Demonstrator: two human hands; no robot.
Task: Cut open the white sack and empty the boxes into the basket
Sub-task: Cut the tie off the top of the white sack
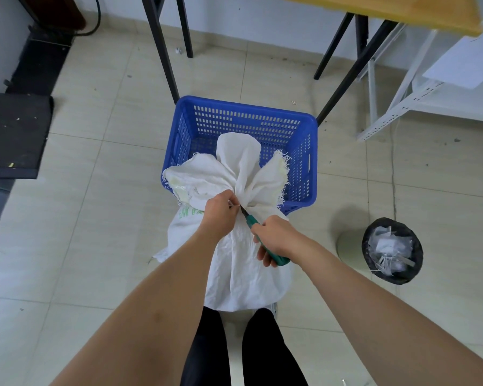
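Note:
A full white woven sack (243, 268) stands upright on the floor between my legs, tied at the neck, with its frayed top spreading over the near rim of the blue plastic basket (251, 121). My left hand (219, 213) pinches the sack's neck at the tie. My right hand (275, 238) grips a green-handled knife (262, 238), whose dark blade tip touches the neck just beside my left fingers. The boxes are hidden inside the sack.
Black table legs (162, 48) stand just behind the basket under a wooden tabletop. A round bin (392, 250) lined with a black bag and holding white scraps sits at the right. A white metal rack (402, 107) is at the far right, a dark mat (11, 135) at the left.

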